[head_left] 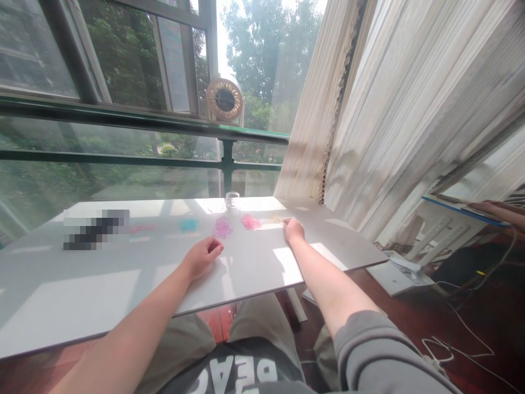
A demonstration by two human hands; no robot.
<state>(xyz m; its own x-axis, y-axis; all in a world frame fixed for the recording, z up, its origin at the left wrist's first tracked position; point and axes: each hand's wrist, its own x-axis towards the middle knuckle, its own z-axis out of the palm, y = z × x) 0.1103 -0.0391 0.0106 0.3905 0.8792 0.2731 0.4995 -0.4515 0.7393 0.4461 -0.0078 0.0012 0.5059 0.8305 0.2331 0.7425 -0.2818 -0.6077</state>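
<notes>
My right hand (pixel 293 231) reaches to the right end of a row of small coloured heaps, its fingertips together at the edge of a pale yellow heap (pixel 276 219). Anything between those fingers is too small to make out. My left hand (pixel 204 257) rests on the white table (pixel 135 279) with its fingers curled in; what they hold, if anything, is hidden. Beyond it lie a purple heap (pixel 222 226), a pinkish-red heap (pixel 250 221), a teal heap (pixel 188 225) and a thin pink-red heap (pixel 141 229). A clear glass cup (pixel 232 201) stands behind the row.
A blurred-out dark object (pixel 96 230) lies on the left of the table. Behind the table runs a green railing (pixel 172 162), with a round fan-like device (pixel 225 100) above it. A striped curtain (pixel 394 120) hangs at right. White cables (pixel 447 345) trail over the floor.
</notes>
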